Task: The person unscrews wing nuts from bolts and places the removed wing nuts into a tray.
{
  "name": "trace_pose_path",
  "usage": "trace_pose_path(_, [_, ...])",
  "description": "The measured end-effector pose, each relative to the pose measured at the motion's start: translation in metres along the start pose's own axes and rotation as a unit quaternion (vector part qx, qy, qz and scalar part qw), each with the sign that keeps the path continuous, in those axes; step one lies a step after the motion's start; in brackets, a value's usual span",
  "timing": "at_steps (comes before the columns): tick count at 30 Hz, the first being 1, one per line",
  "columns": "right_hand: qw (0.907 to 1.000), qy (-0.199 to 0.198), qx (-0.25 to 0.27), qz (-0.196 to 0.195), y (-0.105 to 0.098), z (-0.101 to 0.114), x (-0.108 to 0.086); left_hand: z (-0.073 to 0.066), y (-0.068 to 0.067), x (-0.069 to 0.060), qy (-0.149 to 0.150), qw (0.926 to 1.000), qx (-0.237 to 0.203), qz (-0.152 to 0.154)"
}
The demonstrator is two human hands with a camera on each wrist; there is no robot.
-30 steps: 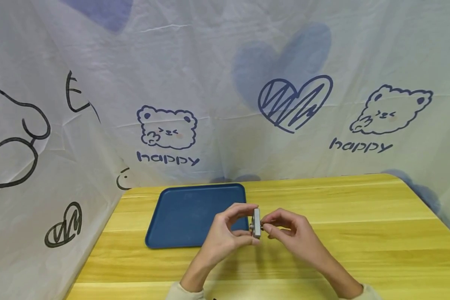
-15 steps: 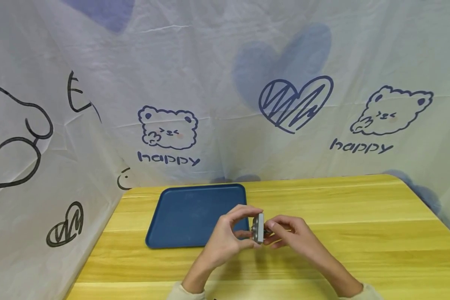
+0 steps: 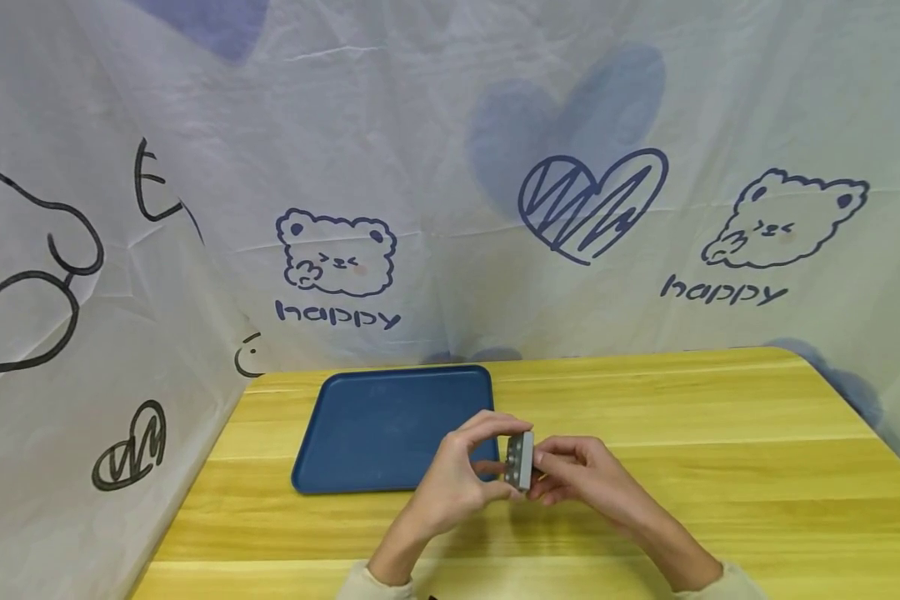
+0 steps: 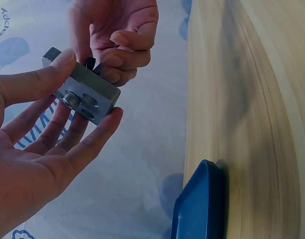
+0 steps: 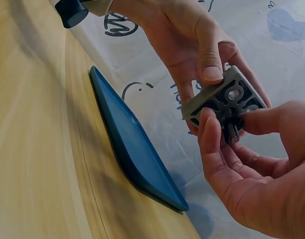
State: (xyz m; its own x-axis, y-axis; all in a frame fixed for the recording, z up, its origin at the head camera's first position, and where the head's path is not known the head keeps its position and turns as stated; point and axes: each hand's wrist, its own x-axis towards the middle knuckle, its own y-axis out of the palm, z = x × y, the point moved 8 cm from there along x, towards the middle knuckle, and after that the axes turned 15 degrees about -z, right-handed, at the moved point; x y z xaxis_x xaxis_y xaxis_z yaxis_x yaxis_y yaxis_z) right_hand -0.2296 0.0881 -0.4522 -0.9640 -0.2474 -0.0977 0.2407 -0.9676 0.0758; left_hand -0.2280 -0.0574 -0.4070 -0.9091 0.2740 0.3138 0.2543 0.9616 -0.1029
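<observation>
My left hand (image 3: 456,475) holds a small grey metal block (image 3: 520,461) by its edges, above the table. Several round holes show on one face in the left wrist view, and a socket-head bolt (image 4: 71,99) sits in one of them. From the ribbed opposite face, the bolt's threaded end (image 5: 233,133) sticks out in the right wrist view. There my right hand (image 3: 585,473) pinches a small black nut-like piece (image 5: 235,121) at the thread, between thumb and fingertips. Its exact shape is partly hidden by the fingers.
A blue tray (image 3: 390,483) lies on the wood-grained table (image 3: 720,467), just left of and behind the hands. White printed cloth (image 3: 450,167) hangs behind the table and along its left side.
The block has shifted slightly right and toward me, turning so its holed face shows more. My right thumb and fingers have changed position around the bolt's threaded end.
</observation>
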Motion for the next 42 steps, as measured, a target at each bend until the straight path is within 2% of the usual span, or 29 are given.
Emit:
trace_pose_path(10, [0.9996, -0.011, -0.001, -0.026, -0.002, 0.003, 0.001, 0.001, -0.003, 0.001, -0.011, 0.9999, -0.010, -0.008])
trace_pose_path(23, [0.9913, -0.101, -0.034, -0.077, -0.004, 0.022, -0.005, 0.000, -0.006, 0.002, -0.029, 0.9978, -0.055, -0.021])
trace_pose_path(28, [0.9835, -0.153, -0.049, -0.083, -0.002, 0.030, -0.008, -0.001, -0.008, 0.003, -0.036, 0.9967, -0.067, -0.028])
trace_pose_path(34, [0.9642, -0.223, -0.094, -0.108, -0.001, 0.038, -0.012, -0.003, -0.010, 0.004, -0.037, 0.9964, -0.068, -0.033])
trace_pose_path(37, [0.9593, -0.237, -0.102, -0.115, 0.000, 0.038, -0.013, -0.004, -0.012, 0.004, -0.037, 0.9961, -0.070, -0.037])
trace_pose_path(42, [0.9564, -0.247, -0.106, -0.114, 0.002, 0.039, -0.013, -0.004, -0.013, 0.004, -0.039, 0.9959, -0.072, -0.039])
